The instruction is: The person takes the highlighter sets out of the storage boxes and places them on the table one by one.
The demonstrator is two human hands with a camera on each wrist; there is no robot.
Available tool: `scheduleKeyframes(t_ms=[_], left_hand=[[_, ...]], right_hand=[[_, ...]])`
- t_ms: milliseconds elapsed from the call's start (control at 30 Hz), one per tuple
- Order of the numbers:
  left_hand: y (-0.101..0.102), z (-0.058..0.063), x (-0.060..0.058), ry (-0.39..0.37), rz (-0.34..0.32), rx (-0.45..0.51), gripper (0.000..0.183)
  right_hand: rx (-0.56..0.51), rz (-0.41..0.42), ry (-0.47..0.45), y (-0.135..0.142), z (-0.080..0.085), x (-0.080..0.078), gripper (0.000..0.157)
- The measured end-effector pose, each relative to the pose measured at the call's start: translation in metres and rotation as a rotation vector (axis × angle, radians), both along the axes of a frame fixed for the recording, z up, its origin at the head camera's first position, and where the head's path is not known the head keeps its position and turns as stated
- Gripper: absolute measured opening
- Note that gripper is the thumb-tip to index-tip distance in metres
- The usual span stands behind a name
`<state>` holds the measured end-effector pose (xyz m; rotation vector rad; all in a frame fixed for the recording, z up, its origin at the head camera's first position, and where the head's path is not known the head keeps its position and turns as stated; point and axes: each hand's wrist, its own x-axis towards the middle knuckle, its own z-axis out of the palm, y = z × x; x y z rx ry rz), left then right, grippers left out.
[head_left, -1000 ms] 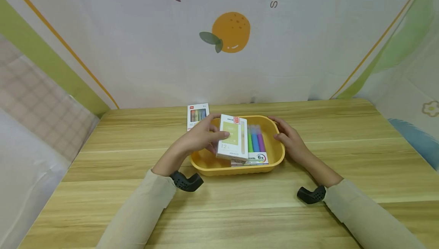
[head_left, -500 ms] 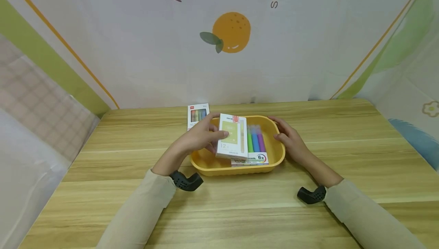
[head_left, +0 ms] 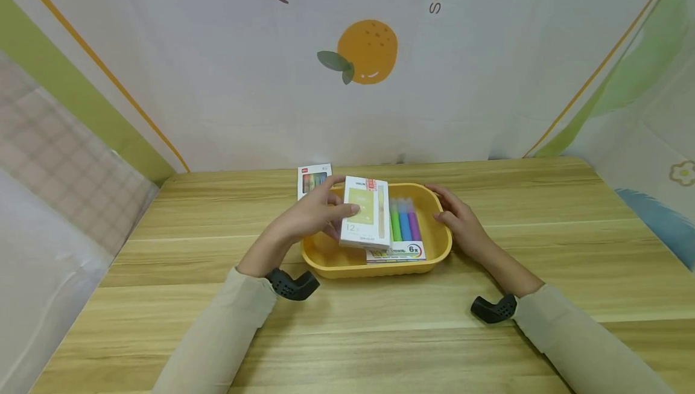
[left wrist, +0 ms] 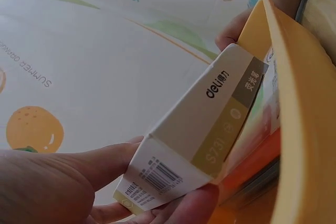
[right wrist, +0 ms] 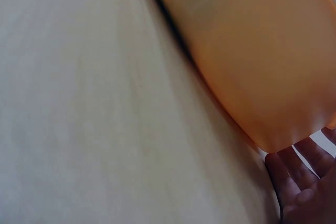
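Note:
My left hand holds a white and yellow-green box of highlighters, thumb on its front face and fingers behind. The box is tilted over the yellow plastic basket. In the left wrist view, the printed side and barcode end of the highlighter box show beside the basket wall. Under it in the basket lies a pack of coloured markers, partly covered. At the basket's right end, my right hand touches the outer wall and rim; its fingers stretch along that end in the right wrist view.
Behind the basket's left end, a white box of coloured pens lies on the wooden table, partly hidden by my left hand. A printed cloth hangs along the table's back edge.
My left hand has moved the highlighter box slightly up and to the left, and its front has tipped a little. The right hand and the basket have stayed in place.

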<state>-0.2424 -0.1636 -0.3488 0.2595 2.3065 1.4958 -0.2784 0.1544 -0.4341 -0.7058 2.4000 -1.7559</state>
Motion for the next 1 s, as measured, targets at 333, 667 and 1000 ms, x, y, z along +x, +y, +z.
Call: scheduleKeyframes(t_ms=[333, 667, 1000], left_hand=[[-0.006, 0.007, 0.001, 0.013, 0.022, 0.01, 0.081], [-0.016, 0.01, -0.001, 0.025, 0.038, 0.027, 0.083], [-0.023, 0.016, -0.001, 0.026, 0.071, 0.028, 0.08]], right_hand=[[-0.006, -0.001, 0.001, 0.0, -0.001, 0.001, 0.057], [-0.011, 0.006, 0.001, 0.0, -0.001, 0.001, 0.057], [-0.007, 0.003, -0.001, 0.0, -0.001, 0.001, 0.057]])
